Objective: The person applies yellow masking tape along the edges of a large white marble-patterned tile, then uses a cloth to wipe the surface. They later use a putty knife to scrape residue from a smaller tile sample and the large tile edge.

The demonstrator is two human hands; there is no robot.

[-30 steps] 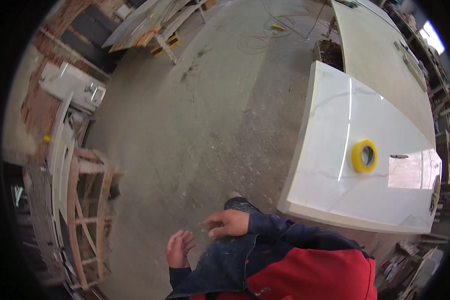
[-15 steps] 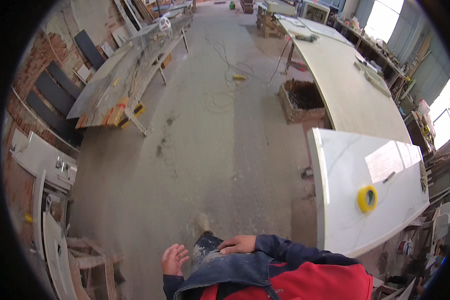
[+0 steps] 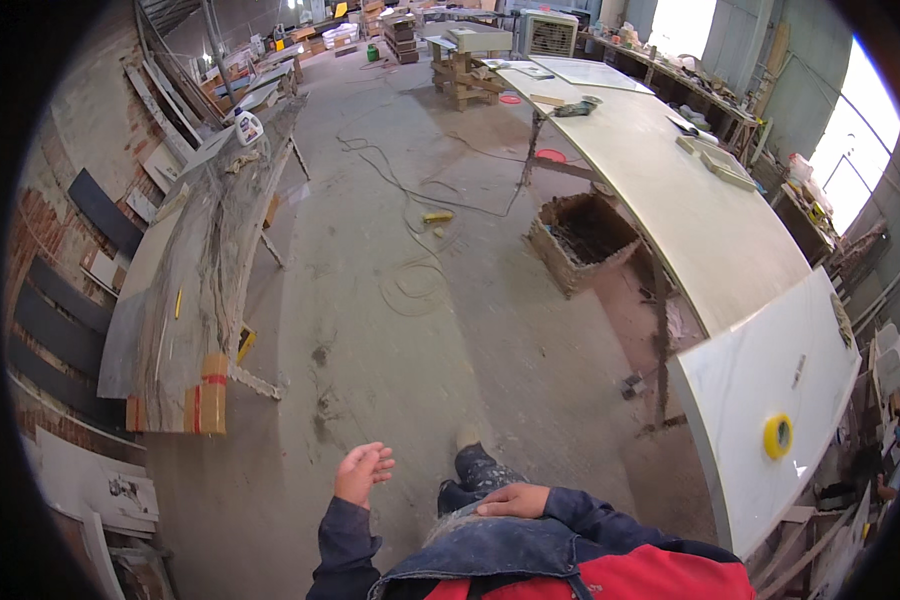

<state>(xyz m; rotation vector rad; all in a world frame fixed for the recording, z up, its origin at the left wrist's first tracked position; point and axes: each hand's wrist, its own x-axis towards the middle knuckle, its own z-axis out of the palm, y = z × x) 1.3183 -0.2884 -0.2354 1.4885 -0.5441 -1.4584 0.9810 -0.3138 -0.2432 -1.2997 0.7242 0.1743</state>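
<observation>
My left hand (image 3: 363,472) hangs in the air in front of my body, fingers loosely bent and a little apart, holding nothing. Against the dusty dark apron (image 3: 505,553) lies my right hand (image 3: 515,499), its fingers stretched out flat and nothing visible in them. To my right a white grey-veined slab (image 3: 740,385) is nearest. On it are a yellow tape roll (image 3: 777,437) and a small thin stick-like piece (image 3: 799,371). Neither hand touches the slab.
A long pale slab (image 3: 660,170) runs ahead on the right, a power tool (image 3: 576,107) on it. Below stands a rough-edged bin (image 3: 582,240). On the left are a grey-brown slab (image 3: 200,240) and cardboard-wrapped piece (image 3: 207,392). A cable (image 3: 400,185) crosses the floor.
The view has tilted up, showing more of the far workshop. The white slab has shifted rightward in view. My left hand sits higher; my right hand stays on the apron.
</observation>
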